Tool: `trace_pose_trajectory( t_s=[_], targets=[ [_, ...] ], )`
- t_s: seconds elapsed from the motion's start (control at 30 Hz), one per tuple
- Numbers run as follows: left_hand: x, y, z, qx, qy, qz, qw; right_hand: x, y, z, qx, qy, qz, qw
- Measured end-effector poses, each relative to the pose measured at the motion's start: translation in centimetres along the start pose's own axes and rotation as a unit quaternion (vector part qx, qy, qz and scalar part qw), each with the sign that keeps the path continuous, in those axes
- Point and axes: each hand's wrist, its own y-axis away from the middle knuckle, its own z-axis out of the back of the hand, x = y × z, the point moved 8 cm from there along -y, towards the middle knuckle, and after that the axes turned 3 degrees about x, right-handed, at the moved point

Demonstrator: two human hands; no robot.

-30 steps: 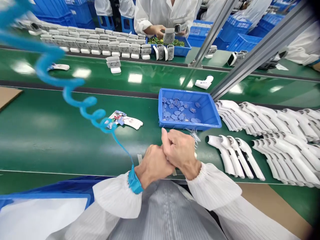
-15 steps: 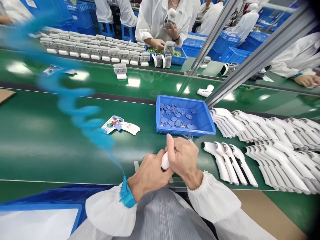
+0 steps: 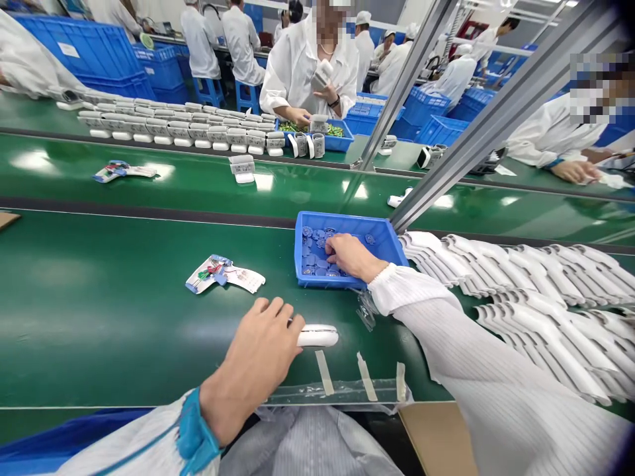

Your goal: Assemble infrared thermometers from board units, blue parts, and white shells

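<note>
- Left hand, lower centre of frame: palm down on the green worktop, fingers spread loosely, tips resting on the near end of a small white plastic piece. It seems to pin the piece flat rather than grip it; nothing is closed around it.
- Right hand, centre of frame: reaches into the blue tray, fingers curled down among the small round blue parts. Cannot tell whether a part is pinched; the fingertips are hidden.
- Tray stands just beyond the white piece, within easy reach of the right arm, likely so parts can be picked without shifting.
- White curved shells lie in overlapping rows on the right side of the frame, all facing one way, apparently as stock.
- Strips of tape are stuck along the near edge of the worktop, lower centre, ready to peel.
- A printed card with coloured bits lies left of the tray.
- Blue wrist strap sits on the left cuff, lower left.
- Surface: glossy green, reflecting ceiling lights; a second green belt runs across the upper half.
- Room: a factory line. Rows of grey-white units at upper left; people in white coats sit across, blue crates behind; slanted metal rails at upper right.
</note>
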Motion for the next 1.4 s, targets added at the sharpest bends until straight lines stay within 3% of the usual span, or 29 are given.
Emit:
trace_pose_trajectory(
  t_s=[0.07,0.13,0.2,0.27,0.37,0.43,0.5,0.6,0.67,0.77,0.87,1.03,1.2,1.4],
  targets=[
    [-0.2,-0.4,0.1,0.011,0.020,0.015,1.000,0.2,-0.1,-0.2,-0.003,0.004,0.008,1.000],
    [1.2,0.1,0.3,0.011,0.101,0.077,0.992,0.5,-0.3,0.1,-0.019,-0.002,0.027,0.999],
    [3.1,1.0,0.4,-0.002,0.229,0.142,0.963,0.7,-0.8,0.4,-0.035,-0.014,0.047,0.998],
    [4.7,1.9,0.2,-0.018,0.375,0.190,0.907,0.8,-1.5,0.7,-0.047,-0.031,0.059,0.997],
    [5.7,2.4,-0.9,-0.024,0.564,0.226,0.794,0.8,-1.8,1.6,-0.073,-0.062,0.056,0.994],
    [5.7,2.3,-1.5,-0.035,0.623,0.224,0.749,0.8,-1.0,2.7,-0.103,-0.087,0.040,0.990],
    [5.6,2.0,-1.4,-0.057,0.613,0.211,0.759,1.1,0.8,3.9,-0.135,-0.121,0.013,0.983],
    [5.4,1.6,-0.5,-0.080,0.542,0.195,0.814,2.3,4.4,5.1,-0.142,-0.201,-0.021,0.969],
    [5.0,1.0,0.4,-0.084,0.508,0.177,0.839,3.8,6.8,5.0,-0.108,-0.323,-0.026,0.940],
    [4.3,0.1,1.9,-0.105,0.474,0.145,0.862,6.7,9.6,4.3,-0.046,-0.493,-0.014,0.869],
    [3.7,-0.6,2.8,-0.134,0.451,0.124,0.874,8.9,10.9,4.2,-0.030,-0.536,0.006,0.844],
    [3.3,-0.6,3.0,-0.162,0.442,0.121,0.874,9.3,11.1,4.5,-0.042,-0.515,0.006,0.856],
    [3.0,-0.6,2.7,-0.145,0.429,0.111,0.885,9.5,11.6,4.8,-0.052,-0.442,0.031,0.895],
    [1.8,-1.1,2.1,-0.103,0.386,0.062,0.915,11.2,12.3,4.7,-0.139,-0.293,0.116,0.939]
  ],
)
